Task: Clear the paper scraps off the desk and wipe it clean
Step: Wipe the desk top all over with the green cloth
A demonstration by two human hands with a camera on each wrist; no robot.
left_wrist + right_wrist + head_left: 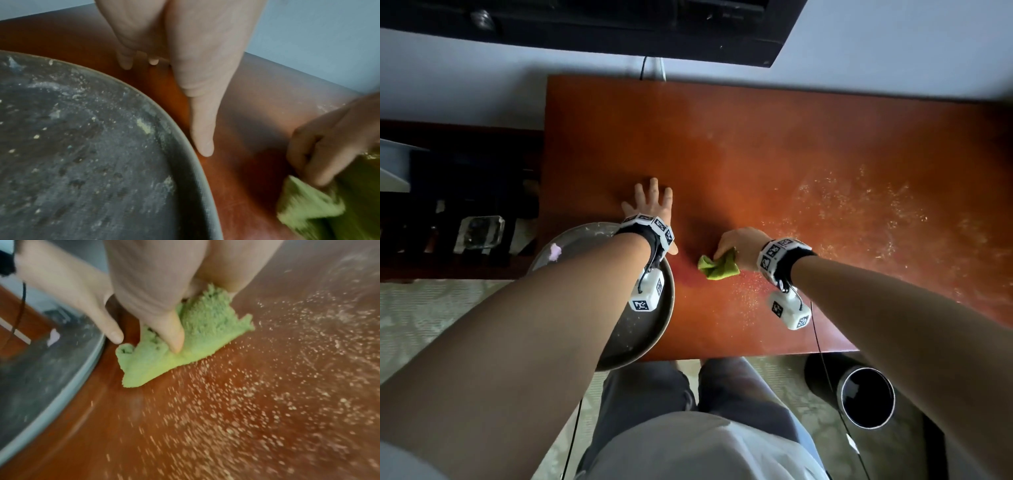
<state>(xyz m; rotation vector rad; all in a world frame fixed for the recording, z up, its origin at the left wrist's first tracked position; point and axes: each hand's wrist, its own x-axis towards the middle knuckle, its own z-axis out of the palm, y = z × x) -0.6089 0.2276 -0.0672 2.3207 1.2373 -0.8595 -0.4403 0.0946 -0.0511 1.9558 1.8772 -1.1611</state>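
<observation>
A crumpled green cloth point(719, 266) lies on the reddish-brown desk point(756, 137), and my right hand point(739, 245) grips it from above, thumb pressed into the cloth point(205, 324). Pale crumbs point(859, 205) are scattered over the desk's right half and in front of the cloth point(246, 402). My left hand point(650, 204) rests flat on the desk with its fingers spread, its thumb point(202, 142) beside the rim of a round grey plate point(197, 186). That plate point(667, 308) overhangs the desk's near left corner and holds a small pink scrap point(555, 251).
A black cylindrical bin point(866, 397) stands on the floor below the desk's near right corner. A dark screen point(619, 31) hangs on the wall behind the desk, and cables point(643, 68) drop behind its far edge. Dark shelving point(465, 212) sits left of the desk.
</observation>
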